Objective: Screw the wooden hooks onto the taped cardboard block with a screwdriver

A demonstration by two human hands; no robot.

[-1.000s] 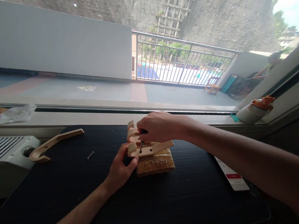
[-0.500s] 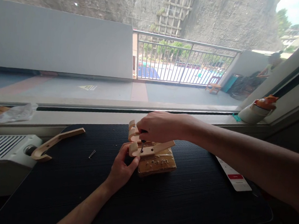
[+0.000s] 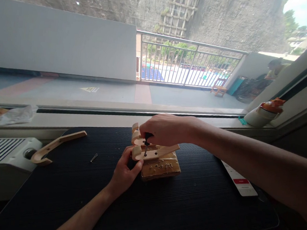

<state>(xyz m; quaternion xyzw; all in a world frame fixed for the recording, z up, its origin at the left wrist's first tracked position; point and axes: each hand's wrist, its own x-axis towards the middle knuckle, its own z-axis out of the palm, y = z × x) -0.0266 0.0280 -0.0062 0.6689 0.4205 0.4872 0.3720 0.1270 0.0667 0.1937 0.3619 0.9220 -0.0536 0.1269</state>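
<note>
My right hand point(image 3: 159, 128) is closed around the dark handle of a screwdriver point(image 3: 147, 143), held upright. Its tip meets a hole near the curved end of a light wooden hook point(image 3: 150, 155). That hook lies across a tape-wrapped block point(image 3: 161, 170), whose near part is dotted with small holes or bits. My left hand point(image 3: 126, 167) grips the hook's curled end and the block's left side between thumb and fingers. Behind it, partly hidden by my right hand, are more curled wooden hook ends point(image 3: 135, 137).
Another wooden hook point(image 3: 54, 146) lies at the dark table's point(image 3: 101, 197) left, by a white radiator point(image 3: 4, 150). Some screws point(image 3: 93, 157) lie nearer. A phone point(image 3: 241, 181) rests under my right forearm. A bottle point(image 3: 263, 113) and a plastic bag point(image 3: 19, 115) are on the windowsill.
My right hand has shifted its hold slightly, showing a little more of the screwdriver handle. The hook, the block and my left hand have stayed in place.
</note>
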